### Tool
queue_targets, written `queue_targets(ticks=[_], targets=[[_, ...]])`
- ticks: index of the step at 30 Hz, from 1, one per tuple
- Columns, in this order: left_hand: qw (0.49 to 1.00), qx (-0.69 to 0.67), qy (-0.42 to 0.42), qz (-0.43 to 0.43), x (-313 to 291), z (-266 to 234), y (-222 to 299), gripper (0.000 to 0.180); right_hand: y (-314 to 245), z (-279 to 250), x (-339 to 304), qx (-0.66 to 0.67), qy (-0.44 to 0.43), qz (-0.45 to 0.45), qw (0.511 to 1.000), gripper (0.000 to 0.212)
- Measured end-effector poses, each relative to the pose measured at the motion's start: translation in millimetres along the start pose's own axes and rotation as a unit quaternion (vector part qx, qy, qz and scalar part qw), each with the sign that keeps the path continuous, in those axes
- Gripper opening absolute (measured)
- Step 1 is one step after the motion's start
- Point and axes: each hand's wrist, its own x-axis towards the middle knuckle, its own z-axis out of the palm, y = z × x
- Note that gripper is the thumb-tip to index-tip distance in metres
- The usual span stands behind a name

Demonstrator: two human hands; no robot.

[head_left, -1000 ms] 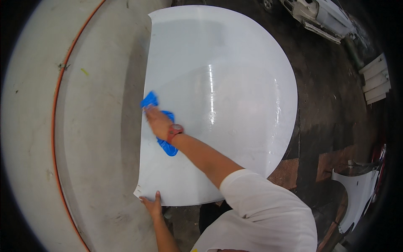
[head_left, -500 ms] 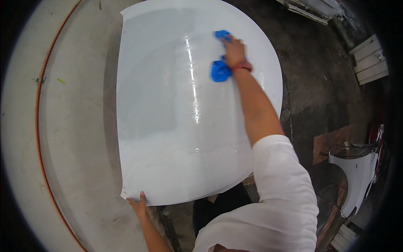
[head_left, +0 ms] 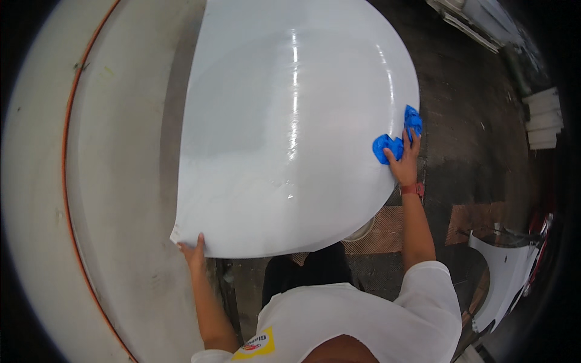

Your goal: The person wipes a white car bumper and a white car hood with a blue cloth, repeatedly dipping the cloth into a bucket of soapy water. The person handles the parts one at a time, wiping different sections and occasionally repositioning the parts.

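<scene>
Head view: wearing a white shirt (head_left: 357, 308) and, near its left sleeve, a yellow emblem (head_left: 255, 346) bearing lettering and a reddish mark on a white field. Leaning over a broad white panel (head_left: 254, 121), smooth and glossy, curving round on the right and running nearly straight down the left to a pointed corner. Reflecting light there in bright streaks, showing grayer across the upper left. Holding a crumpled, slightly shiny blue cloth (head_left: 386, 149) in the right hand (head_left: 407, 162) at the panel's right edge; bunching one lobe beside the thumb, letting another stick out past the fingertips. Gripping the near left corner with the left hand (head_left: 194, 255), laying the thumb on top and closing the fingers around the edge. Wearing a red band (head_left: 413, 189) on the right wrist. Standing by textured brown mats (head_left: 387, 235), having a white fender (head_left: 497, 263) with a curved cutout to the right and an orange hose (head_left: 65, 151) to the left.
</scene>
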Motion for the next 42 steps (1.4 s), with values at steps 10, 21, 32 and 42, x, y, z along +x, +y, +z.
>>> queue_targets(ticks=[10,21,32,42], targets=[[0.999,0.050,0.006,-0.001,-14,5,25,0.140,-92,58,20,-0.007,0.069,0.000,0.998,0.032],[0.993,-0.068,-0.093,0.015,-22,-32,11,0.110,-474,207,-105,0.139,-0.118,-0.311,0.933,0.052],[0.921,-0.332,-0.202,-0.010,2,-83,-41,0.081,-575,188,-285,0.196,-0.245,-0.385,0.868,0.058],[0.895,-0.327,-0.303,0.014,27,-97,-66,0.071,-295,48,-171,-0.119,0.005,-0.108,0.987,0.026]])
